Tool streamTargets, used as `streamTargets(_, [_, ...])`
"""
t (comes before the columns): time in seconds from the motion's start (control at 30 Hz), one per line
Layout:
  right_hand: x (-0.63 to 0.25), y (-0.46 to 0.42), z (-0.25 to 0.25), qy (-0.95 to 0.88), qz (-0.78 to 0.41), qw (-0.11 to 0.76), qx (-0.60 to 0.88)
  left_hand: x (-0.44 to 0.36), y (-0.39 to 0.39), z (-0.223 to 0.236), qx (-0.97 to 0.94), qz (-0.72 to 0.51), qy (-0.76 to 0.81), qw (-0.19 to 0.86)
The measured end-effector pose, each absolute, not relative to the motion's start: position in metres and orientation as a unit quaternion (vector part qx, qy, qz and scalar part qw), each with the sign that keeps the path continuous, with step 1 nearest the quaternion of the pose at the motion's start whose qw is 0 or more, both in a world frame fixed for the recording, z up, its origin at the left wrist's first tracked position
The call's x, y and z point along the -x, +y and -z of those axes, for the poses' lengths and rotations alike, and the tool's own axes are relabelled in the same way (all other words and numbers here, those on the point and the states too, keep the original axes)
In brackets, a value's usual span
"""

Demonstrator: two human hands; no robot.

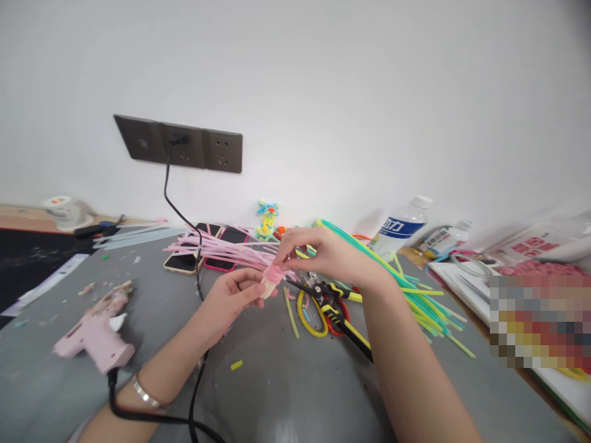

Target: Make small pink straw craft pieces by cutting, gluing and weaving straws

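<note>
Wall and table: pale wall (323,111) behind a grey table (286,381); clock directions read from the pink-and-cream piece (271,280).
Left hand (236,298): fingers clamped on the cream lower part.
Right hand (318,253): fingertips at the pink top; cannot tell whether they clamp on it.
Piece position: between both hands, pink end up, tilted.
Hand tool (336,312): 4 o'clock, black-and-yellow handles, beside yellow and red loops (300,312).
Pink strips (226,247): 10 o'clock, across several phones (181,263).
Yellow scrap (236,365): 7 o'clock.
Small figure (268,218): 12 o'clock.
Green-yellow strips (429,314): 3 o'clock.
Bottle (402,226): 2 o'clock, upright, blue label.
Glue gun (99,341): 8 o'clock, on its side, black cord (138,416) attached.
Socket panel (180,146): 11 o'clock, wall-mounted, one plug inserted.
</note>
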State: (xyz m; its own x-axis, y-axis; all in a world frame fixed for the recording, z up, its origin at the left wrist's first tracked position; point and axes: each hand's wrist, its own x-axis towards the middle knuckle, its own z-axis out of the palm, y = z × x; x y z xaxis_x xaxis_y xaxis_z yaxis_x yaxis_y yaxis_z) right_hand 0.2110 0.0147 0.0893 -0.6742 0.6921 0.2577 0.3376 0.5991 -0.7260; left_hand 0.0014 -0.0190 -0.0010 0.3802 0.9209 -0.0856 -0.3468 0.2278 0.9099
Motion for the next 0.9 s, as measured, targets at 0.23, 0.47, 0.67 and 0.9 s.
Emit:
streamTargets(0.23, [-0.211, 0.0151, -0.0899, -0.853, -0.337, 0.265, 0.297, -0.001, -0.0188, 0.0024, -0.45, -0.445, 0.333, 0.699])
streamTargets(0.47, [-0.2096, 0.0165, -0.0893, -0.852, -0.349, 0.262, 0.288, 0.0004, -0.0195, 0.0021, -0.454, -0.442, 0.336, 0.697])
streamTargets(0.67, [-0.2102, 0.017, -0.0879, -0.852, -0.354, 0.259, 0.285, -0.0002, -0.0185, 0.0033, -0.458, -0.439, 0.339, 0.695])
streamTargets(0.9, [-0.2087, 0.0148, -0.0913, -0.85, -0.358, 0.256, 0.289, -0.0003, -0.0185, 0.0029, -0.458, -0.441, 0.341, 0.692])
